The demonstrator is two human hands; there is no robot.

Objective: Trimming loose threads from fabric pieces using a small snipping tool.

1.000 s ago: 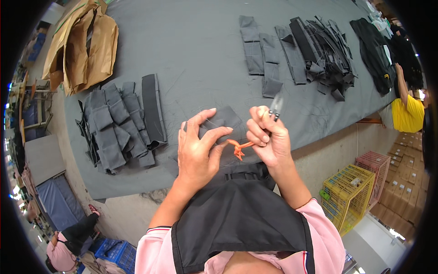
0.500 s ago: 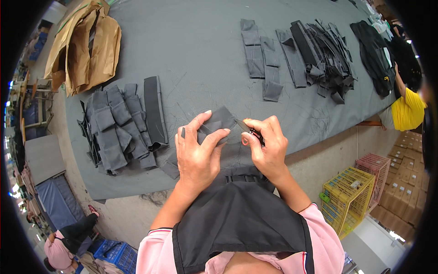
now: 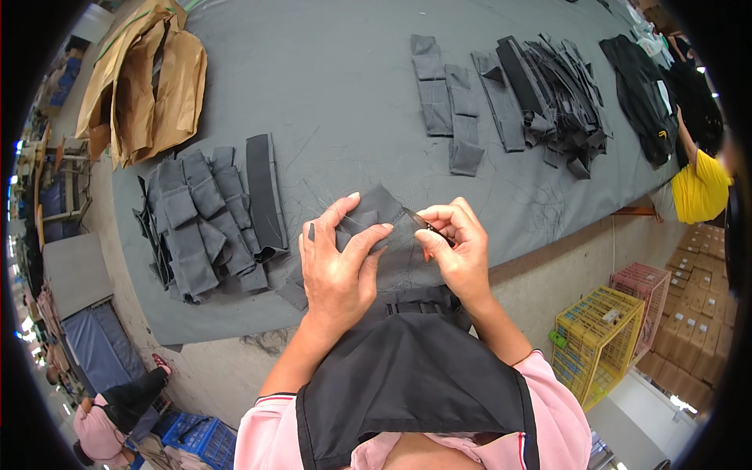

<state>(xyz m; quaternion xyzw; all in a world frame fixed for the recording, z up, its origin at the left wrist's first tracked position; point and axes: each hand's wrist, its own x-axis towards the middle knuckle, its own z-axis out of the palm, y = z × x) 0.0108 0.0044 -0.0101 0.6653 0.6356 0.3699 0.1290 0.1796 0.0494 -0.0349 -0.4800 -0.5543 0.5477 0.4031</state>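
My left hand (image 3: pixel 337 270) pinches a folded dark grey fabric strip (image 3: pixel 377 201) between thumb and fingers, one corner pointing away from me. In my right hand (image 3: pixel 460 254) is a small pair of dark thread snips (image 3: pixel 417 219), its tip at the strip's right edge where loose threads hang. A bit of orange-red shows at the handle; most of it is hidden by my fingers. To the left lies a pile of grey fabric strips (image 3: pixel 192 219), with a flatter dark strip (image 3: pixel 265 184) beside it.
A grey cloth-covered table (image 3: pixel 337 86) carries cut threads, more strips (image 3: pixel 548 98) at far right and black garments (image 3: pixel 638 98). A brown paper bag (image 3: pixel 160 94) stands far left. Yellow crates (image 3: pixel 599 337) sit on the floor; a person in a yellow top (image 3: pixel 701 188) is at right.
The snips have turned in my right hand, and their blades now show longer against the strip's edge. My left hand and the strip have hardly moved.
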